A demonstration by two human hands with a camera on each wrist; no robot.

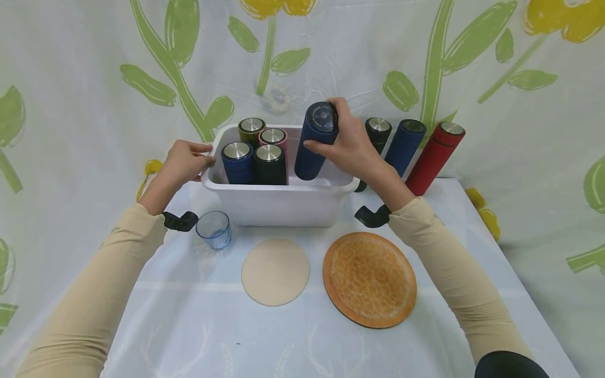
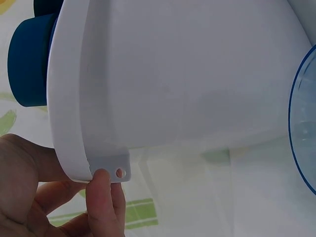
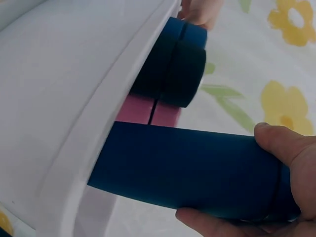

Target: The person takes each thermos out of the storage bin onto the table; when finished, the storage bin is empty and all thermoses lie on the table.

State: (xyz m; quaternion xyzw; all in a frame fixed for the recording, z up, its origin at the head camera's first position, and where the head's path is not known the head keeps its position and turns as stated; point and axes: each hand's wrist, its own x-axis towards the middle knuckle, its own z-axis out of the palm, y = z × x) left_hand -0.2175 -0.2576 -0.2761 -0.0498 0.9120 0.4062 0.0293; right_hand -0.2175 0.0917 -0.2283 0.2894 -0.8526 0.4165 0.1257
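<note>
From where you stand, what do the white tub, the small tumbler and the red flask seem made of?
White tub: probably plastic, smooth and satiny, with a thin moulded tab. Small tumbler: clear, bluish glass or plastic; the table shows through. Red flask: likely coated metal; its lid top gleams silver.

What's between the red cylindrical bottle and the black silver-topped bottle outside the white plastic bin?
A blue cylindrical bottle with a dark lid; the head view shows it.
</note>
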